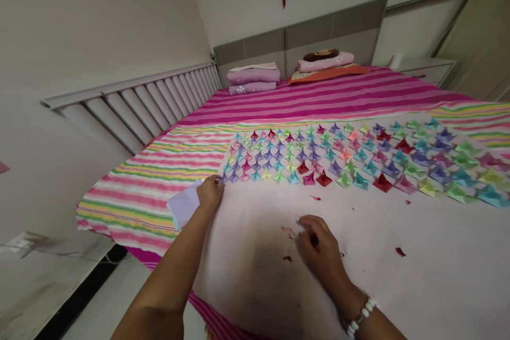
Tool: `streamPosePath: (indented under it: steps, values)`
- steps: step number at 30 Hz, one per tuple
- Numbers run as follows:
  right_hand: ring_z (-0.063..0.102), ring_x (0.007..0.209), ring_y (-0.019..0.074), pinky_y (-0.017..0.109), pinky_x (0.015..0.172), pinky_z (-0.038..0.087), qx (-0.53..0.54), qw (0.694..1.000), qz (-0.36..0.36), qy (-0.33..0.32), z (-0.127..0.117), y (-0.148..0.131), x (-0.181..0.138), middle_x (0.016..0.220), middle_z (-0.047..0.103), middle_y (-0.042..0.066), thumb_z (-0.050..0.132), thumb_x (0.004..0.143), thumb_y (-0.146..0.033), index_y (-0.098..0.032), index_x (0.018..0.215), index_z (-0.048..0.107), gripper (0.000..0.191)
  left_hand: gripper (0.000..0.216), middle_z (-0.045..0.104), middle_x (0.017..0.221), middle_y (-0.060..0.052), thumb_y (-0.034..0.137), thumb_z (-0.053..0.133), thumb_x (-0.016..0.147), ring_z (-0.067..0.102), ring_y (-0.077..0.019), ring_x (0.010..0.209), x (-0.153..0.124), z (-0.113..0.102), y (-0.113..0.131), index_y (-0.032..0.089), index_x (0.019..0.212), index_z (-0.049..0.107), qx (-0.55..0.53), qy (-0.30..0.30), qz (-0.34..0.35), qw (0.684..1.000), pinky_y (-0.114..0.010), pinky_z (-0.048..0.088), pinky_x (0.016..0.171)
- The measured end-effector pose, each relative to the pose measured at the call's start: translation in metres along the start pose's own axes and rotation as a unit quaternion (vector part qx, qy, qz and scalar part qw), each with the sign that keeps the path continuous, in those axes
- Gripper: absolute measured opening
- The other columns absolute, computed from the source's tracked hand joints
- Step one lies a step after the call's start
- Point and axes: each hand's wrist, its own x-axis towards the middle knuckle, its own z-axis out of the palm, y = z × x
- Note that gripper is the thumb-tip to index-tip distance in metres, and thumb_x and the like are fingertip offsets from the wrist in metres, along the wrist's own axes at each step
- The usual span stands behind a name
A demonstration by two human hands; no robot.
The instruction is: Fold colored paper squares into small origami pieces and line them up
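Observation:
My left hand (210, 192) reaches to the near left corner of a field of small folded paper shapes (338, 162) in several colours, laid in rows on a pale sheet (398, 287) over the bed. Its fingers pinch at a purple shape at that corner, and a light purple square of paper (184, 205) lies under the hand. My right hand (319, 247) rests on the pale sheet nearer to me, fingers curled, beside small red paper scraps (287, 232). What its fingers hold is hidden.
The bed carries a pink striped cover (338, 95) with folded bedding (253, 78) and pillows (326, 64) at the headboard. A slatted white rail (151, 101) runs along the left wall. A white nightstand (426, 69) stands at the far right. Floor shows at lower left.

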Motion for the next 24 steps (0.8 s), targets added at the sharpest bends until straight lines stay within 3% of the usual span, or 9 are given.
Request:
streamPosePath:
  steps: [5, 12, 17, 20, 24]
  values:
    - [0.059, 0.075, 0.0197, 0.032, 0.062, 0.049, -0.002, 1.000, 0.004, -0.005, -0.001, -0.002, 0.001, 0.101, 0.060, 0.011, 0.048, 0.078, -0.013, -0.019, 0.094, 0.060, 0.021, 0.020, 0.074, 0.087, -0.001, 0.029, 0.054, 0.080, 0.066, -0.0207, 0.087, -0.001, 0.002, 0.000, 0.024, 0.094, 0.067, 0.008, 0.012, 0.029, 0.999, -0.030, 0.039, 0.072]
    - [0.056, 0.063, 0.0157, 0.031, 0.057, 0.048, 0.011, 1.000, 0.003, 0.005, 0.000, -0.005, 0.002, 0.099, 0.060, 0.010, 0.050, 0.079, -0.015, -0.018, 0.093, 0.060, 0.017, 0.022, 0.073, 0.089, -0.008, 0.025, 0.048, 0.083, 0.066, -0.0238, 0.086, -0.019, -0.010, 0.005, 0.019, 0.088, 0.068, 0.027, 0.067, 0.113, 0.991, -0.036, 0.039, 0.081]
    - [0.051, 0.054, 0.0113, 0.029, 0.052, 0.046, 0.042, 0.999, 0.008, 0.000, -0.002, -0.008, 0.001, 0.098, 0.058, 0.009, 0.057, 0.084, -0.027, -0.018, 0.095, 0.060, 0.014, 0.018, 0.073, 0.096, -0.003, 0.025, 0.049, 0.087, 0.064, -0.0204, 0.096, -0.065, -0.015, 0.019, 0.024, 0.090, 0.067, 0.015, 0.052, 0.238, 0.970, -0.041, 0.026, 0.103]
    - [0.050, 0.053, 0.0110, 0.029, 0.051, 0.045, 0.062, 0.998, 0.018, -0.001, -0.004, -0.013, 0.002, 0.098, 0.058, 0.008, 0.060, 0.084, -0.032, -0.019, 0.096, 0.059, 0.018, 0.017, 0.073, 0.090, -0.003, 0.020, 0.049, 0.088, 0.065, -0.0195, 0.084, -0.099, -0.011, 0.032, 0.024, 0.093, 0.066, 0.018, 0.077, 0.371, 0.925, -0.044, 0.028, 0.100]
    - [0.051, 0.055, 0.0114, 0.029, 0.054, 0.046, 0.069, 0.997, 0.009, -0.014, -0.007, -0.020, 0.003, 0.099, 0.058, 0.008, 0.061, 0.083, -0.032, -0.020, 0.098, 0.058, 0.020, 0.018, 0.073, 0.083, -0.001, 0.014, 0.049, 0.086, 0.064, -0.0166, 0.075, -0.134, -0.001, 0.052, 0.023, 0.088, 0.064, 0.008, 0.078, 0.439, 0.895, -0.046, 0.029, 0.100]
